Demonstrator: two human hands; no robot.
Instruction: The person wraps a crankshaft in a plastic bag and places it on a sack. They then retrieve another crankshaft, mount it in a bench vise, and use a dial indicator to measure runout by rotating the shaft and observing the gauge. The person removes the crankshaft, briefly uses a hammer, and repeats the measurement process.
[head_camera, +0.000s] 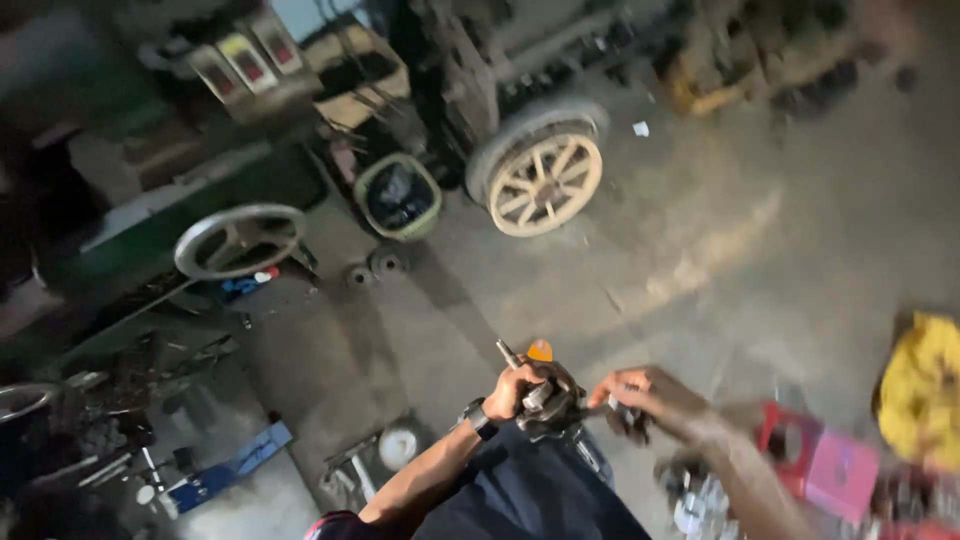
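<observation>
I see a dark metal machine part (552, 408) held over my lap, between both hands. My left hand (517, 388) is wrapped tight around it; my right hand (645, 395) pinches its far end. A spoked wheel (545, 183) stands well beyond.

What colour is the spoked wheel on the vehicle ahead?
Cream, with a grey tyre: the spoked wheel shows in the head view.
</observation>
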